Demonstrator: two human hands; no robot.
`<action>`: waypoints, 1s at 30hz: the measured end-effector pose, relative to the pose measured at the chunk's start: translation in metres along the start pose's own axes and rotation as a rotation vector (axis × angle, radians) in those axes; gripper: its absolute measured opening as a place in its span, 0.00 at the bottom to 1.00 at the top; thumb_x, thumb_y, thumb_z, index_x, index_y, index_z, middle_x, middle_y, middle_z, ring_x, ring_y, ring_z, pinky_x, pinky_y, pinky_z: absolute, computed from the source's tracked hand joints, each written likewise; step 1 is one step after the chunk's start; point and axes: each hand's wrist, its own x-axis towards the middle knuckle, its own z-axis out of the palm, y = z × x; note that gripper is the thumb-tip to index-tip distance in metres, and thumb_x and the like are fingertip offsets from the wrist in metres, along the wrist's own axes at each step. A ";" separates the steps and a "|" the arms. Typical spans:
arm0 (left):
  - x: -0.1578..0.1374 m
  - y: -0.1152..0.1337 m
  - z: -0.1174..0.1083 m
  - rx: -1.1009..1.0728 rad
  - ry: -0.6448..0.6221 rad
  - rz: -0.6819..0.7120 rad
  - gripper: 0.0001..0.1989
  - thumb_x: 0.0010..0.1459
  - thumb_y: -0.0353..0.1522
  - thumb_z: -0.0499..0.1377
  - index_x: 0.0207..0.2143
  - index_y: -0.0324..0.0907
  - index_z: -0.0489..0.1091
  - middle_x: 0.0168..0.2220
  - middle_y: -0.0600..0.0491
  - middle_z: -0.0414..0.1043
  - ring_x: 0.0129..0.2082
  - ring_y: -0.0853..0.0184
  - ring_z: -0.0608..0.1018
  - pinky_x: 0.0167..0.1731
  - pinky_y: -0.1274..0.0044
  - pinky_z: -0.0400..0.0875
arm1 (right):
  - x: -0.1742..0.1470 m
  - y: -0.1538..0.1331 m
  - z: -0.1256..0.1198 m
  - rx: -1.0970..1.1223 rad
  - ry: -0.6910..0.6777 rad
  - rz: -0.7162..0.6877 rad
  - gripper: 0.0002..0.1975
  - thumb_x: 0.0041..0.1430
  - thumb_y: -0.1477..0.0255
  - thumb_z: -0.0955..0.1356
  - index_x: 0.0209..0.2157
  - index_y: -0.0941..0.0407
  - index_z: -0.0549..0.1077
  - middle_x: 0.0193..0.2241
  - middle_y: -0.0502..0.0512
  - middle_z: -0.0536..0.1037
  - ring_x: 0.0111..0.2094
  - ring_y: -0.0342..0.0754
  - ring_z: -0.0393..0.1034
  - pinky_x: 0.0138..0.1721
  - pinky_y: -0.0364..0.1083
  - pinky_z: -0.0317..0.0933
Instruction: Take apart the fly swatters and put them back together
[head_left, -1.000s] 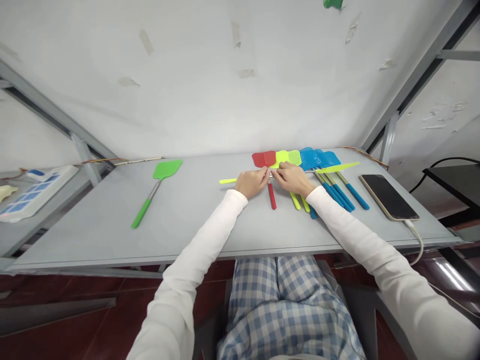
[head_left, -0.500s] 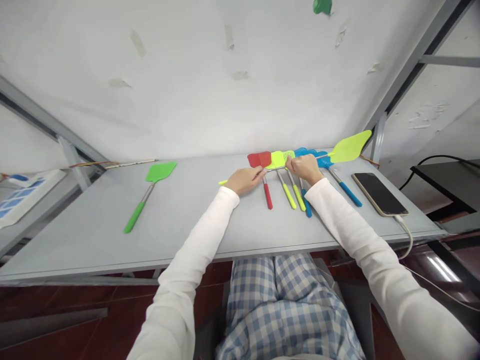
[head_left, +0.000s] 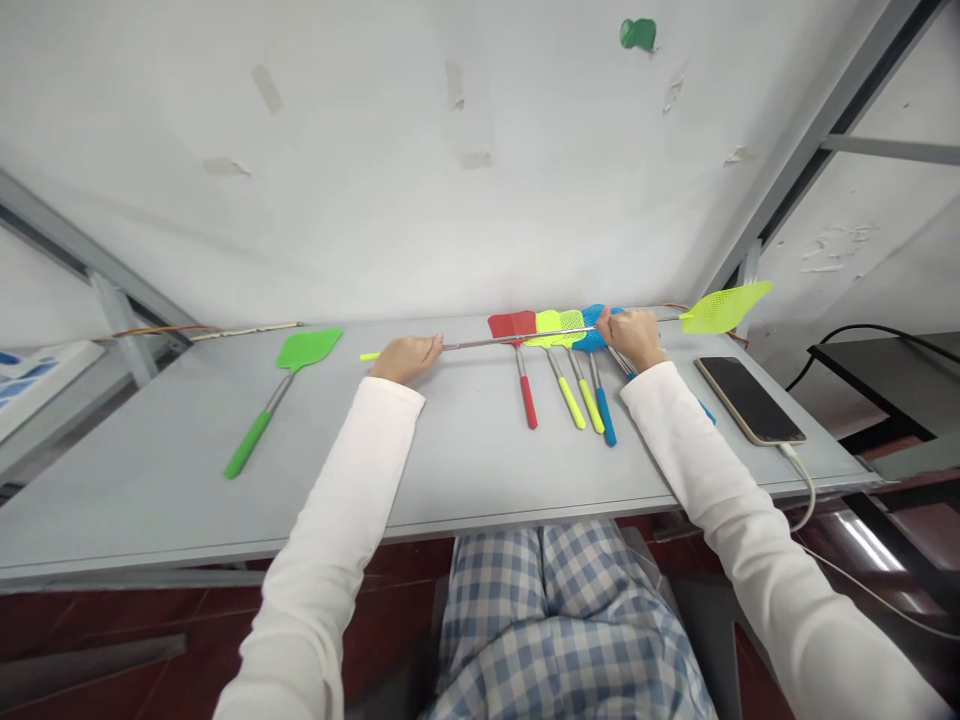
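Note:
Both my hands grip one yellow-green telescopic fly swatter (head_left: 726, 308), held sideways above the table with its metal rod drawn out long. My left hand (head_left: 408, 358) is closed near its handle, whose yellow end pokes out to the left. On the rod toward the swatter's head, my right hand (head_left: 634, 338) is closed too. Beneath the rod lies a row of shorter swatters: a red swatter (head_left: 528, 402), two yellow swatters (head_left: 570, 402) and a blue swatter (head_left: 607, 416). Another blue handle is partly hidden behind my right wrist.
A green fly swatter (head_left: 249, 444) lies apart at the left of the grey table (head_left: 450, 450). At the right a phone (head_left: 750, 400) is plugged into a white cable (head_left: 804, 490). A power strip (head_left: 45, 385) stands at the far left. The white wall rises behind.
My hands have moved apart, the left one leftward and the right one slightly rightward. More of the swatter's metal rod now shows between them, and its head sits farther right.

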 end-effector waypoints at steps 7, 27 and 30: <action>-0.008 -0.009 0.000 -0.194 0.107 -0.242 0.25 0.64 0.41 0.41 0.28 0.42 0.74 0.32 0.44 0.78 0.34 0.61 0.76 0.28 0.75 0.55 | -0.004 0.005 0.000 0.029 0.033 0.034 0.30 0.66 0.66 0.52 0.26 0.64 0.78 0.24 0.67 0.78 0.25 0.50 0.69 0.27 0.46 0.44; -0.019 -0.018 -0.017 -0.125 0.347 -0.624 0.29 0.63 0.40 0.39 0.29 0.37 0.76 0.28 0.39 0.75 0.31 0.59 0.74 0.27 0.73 0.52 | -0.002 0.027 0.018 0.106 0.170 0.234 0.29 0.65 0.67 0.52 0.22 0.63 0.76 0.19 0.65 0.73 0.24 0.50 0.66 0.27 0.46 0.47; -0.021 -0.017 -0.025 -0.143 0.412 -0.662 0.29 0.63 0.40 0.40 0.28 0.36 0.76 0.25 0.39 0.73 0.29 0.60 0.73 0.26 0.72 0.51 | -0.003 0.024 0.011 0.087 0.161 0.244 0.29 0.65 0.68 0.52 0.21 0.63 0.75 0.18 0.64 0.72 0.24 0.49 0.65 0.28 0.46 0.48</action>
